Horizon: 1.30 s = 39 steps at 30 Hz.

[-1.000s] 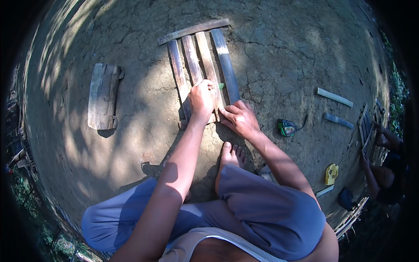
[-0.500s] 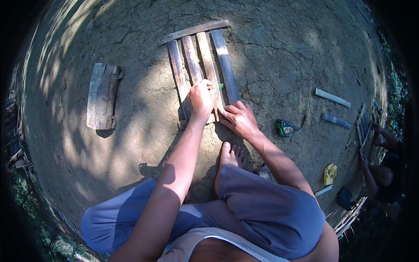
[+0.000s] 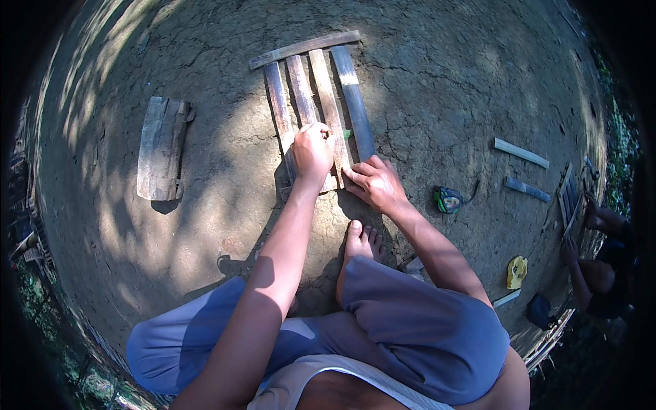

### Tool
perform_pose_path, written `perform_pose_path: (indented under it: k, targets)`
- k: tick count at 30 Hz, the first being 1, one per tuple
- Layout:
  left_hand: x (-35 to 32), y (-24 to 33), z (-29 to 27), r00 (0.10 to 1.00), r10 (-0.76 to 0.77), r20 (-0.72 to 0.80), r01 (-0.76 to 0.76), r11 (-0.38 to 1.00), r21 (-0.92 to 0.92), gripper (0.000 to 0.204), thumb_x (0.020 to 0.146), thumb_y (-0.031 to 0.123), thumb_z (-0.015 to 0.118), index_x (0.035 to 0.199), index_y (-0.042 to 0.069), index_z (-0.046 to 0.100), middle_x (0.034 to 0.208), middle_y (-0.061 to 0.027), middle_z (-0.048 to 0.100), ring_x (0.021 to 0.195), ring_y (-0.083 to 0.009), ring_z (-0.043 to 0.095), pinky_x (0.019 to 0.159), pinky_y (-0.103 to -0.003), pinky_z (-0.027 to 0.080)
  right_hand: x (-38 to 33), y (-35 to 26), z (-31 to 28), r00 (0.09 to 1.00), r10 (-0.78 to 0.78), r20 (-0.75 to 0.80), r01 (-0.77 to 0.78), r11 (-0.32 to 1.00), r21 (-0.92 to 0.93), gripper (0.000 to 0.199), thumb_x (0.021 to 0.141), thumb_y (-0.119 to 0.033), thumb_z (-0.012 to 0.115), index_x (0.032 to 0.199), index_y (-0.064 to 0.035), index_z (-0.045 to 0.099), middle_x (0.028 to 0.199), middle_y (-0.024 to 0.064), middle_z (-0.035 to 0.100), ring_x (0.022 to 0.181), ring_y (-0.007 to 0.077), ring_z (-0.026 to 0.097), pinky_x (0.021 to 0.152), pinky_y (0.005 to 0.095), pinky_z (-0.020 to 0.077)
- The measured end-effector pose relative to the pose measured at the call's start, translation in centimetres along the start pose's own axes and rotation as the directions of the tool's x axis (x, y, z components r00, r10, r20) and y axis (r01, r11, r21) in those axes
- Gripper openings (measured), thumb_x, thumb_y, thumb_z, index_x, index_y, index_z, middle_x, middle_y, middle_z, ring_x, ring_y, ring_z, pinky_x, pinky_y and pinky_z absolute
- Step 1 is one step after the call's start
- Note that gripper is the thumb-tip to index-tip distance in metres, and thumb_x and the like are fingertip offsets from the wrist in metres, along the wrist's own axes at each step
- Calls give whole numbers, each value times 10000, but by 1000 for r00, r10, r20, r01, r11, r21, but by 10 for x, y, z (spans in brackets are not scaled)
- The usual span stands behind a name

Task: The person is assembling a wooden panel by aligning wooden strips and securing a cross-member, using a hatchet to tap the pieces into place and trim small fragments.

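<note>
Four flat slats lie side by side on the ground, forming a small frame with a far crosspiece [image 3: 305,50] and a near crosspiece [image 3: 330,184] partly under my hands. The slats are a dark left one [image 3: 278,97], a brown one [image 3: 301,85], a pale one [image 3: 322,85] and a grey-blue right one [image 3: 352,99]. My left hand [image 3: 313,152] is closed in a fist over the brown and pale slats; what it holds is hidden. At the near end of the grey-blue slat, my right hand [image 3: 376,183] is closed, its fingertips pressing by the pale slat's end.
To the left lies a weathered wooden block [image 3: 160,148]. A tape measure [image 3: 448,199] rests right of my hands, with a pale strip [image 3: 521,152] and a blue-grey strip [image 3: 527,189] beyond. Farther right are a yellow object [image 3: 516,272], a black object [image 3: 540,311] and another person [image 3: 601,266].
Both hands stay at almost the same spots on the frame. My left fist has shifted very slightly; the slats keep their arrangement.
</note>
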<state>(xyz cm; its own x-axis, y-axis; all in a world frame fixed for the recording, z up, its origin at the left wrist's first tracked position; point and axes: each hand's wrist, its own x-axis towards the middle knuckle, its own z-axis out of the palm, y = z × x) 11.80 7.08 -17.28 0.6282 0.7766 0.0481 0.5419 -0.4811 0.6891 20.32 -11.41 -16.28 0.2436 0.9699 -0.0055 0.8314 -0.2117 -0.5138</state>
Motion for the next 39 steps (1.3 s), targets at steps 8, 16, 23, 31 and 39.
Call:
perform_pose_path:
  k: [8,16,23,31,39]
  targets:
    - [-5,-21,-22,999,-48,-26,49,996,77,265,820,244,806,852,20,667,921,-196,692,828,-418,690,731,-497,547,0,1,2,1000,-7,-28,7,1000,-9,399,799,-271,806,1182,-170,754,1112,-34,709,1036,205,600,887,406,505]
    - [-10,-4,-14,992,-127,-22,129,977,168,299,829,231,790,856,-35,656,963,-241,692,798,-433,725,715,-482,601,-3,3,4,999,0,-46,-1,1000,-9,404,793,-279,812,1179,-172,761,1118,-30,720,1022,207,608,895,412,510]
    - [-10,-13,-12,990,-135,-49,141,979,146,240,855,195,725,880,-32,651,982,-249,692,793,-438,728,716,-489,605,0,-2,5,997,-9,-83,8,1000,-11,340,815,-284,793,1134,-170,772,1070,-43,721,998,197,614,863,406,517]
    - [-7,-4,-24,996,-93,-14,94,984,152,249,855,202,742,928,-27,676,1013,-228,705,844,-427,728,759,-491,597,-1,-2,6,996,17,-92,-16,1000,12,357,804,-267,801,1145,-171,761,1078,-37,714,1020,198,609,872,401,511]
    - [-3,-14,-53,998,-50,33,48,997,65,229,914,54,606,1081,7,755,1028,-216,741,938,-368,724,845,-426,560,-6,-3,-6,998,5,-61,-3,999,44,585,800,-331,802,1339,-179,636,1226,24,636,1132,237,583,1005,424,456]
